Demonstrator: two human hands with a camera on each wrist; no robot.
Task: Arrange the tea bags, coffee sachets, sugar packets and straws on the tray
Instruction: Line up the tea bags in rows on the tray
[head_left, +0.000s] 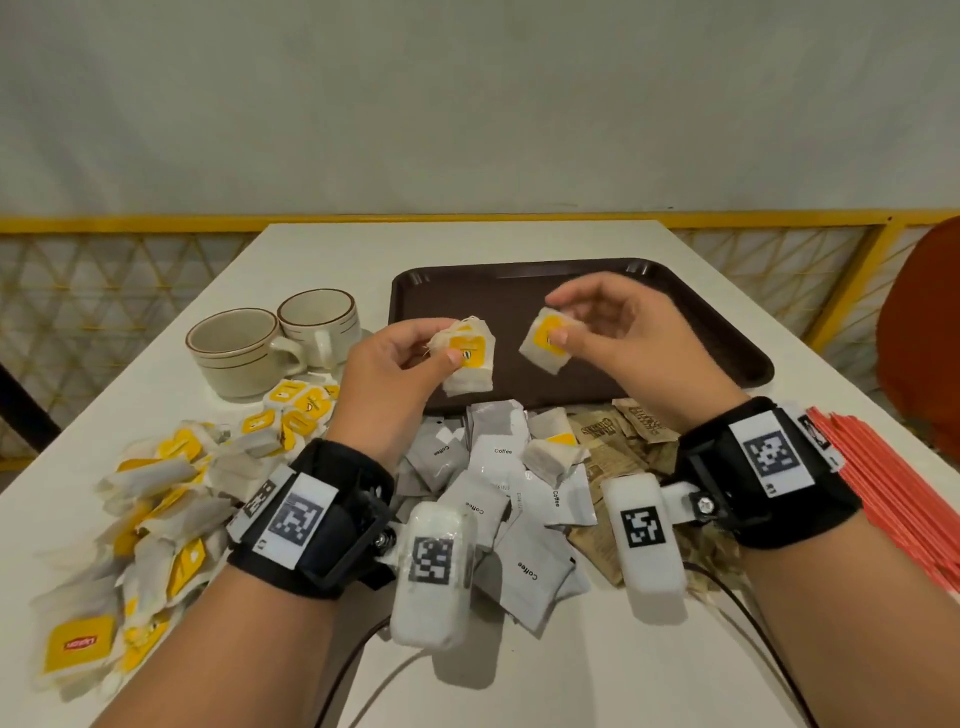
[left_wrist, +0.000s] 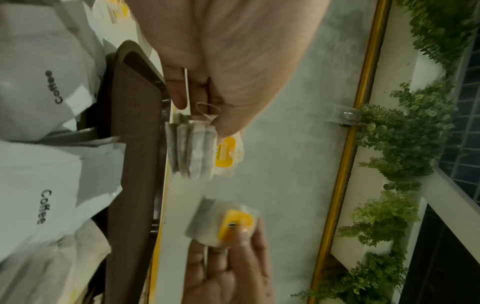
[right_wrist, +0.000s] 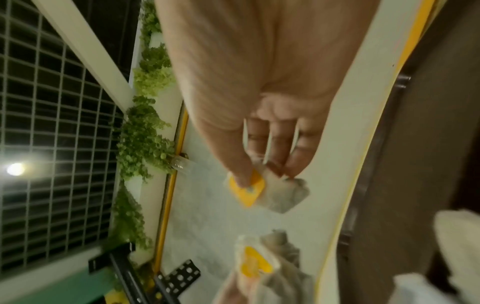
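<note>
Left hand pinches stacked tea bags, yellow tags up, above tray near edge. Right hand pinches one tea bag, tilted. Worktop sachets read "Coffee".

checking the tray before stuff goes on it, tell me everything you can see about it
The tray is dark brown, looks like plastic, rectangular with rounded corners and a raised rim. It lies flat on the white table, right of two cups. Nothing shows on the part in view. Sachets crowd its near edge. Both hands hover above it, the left hand and right hand each holding tea bags.
</note>
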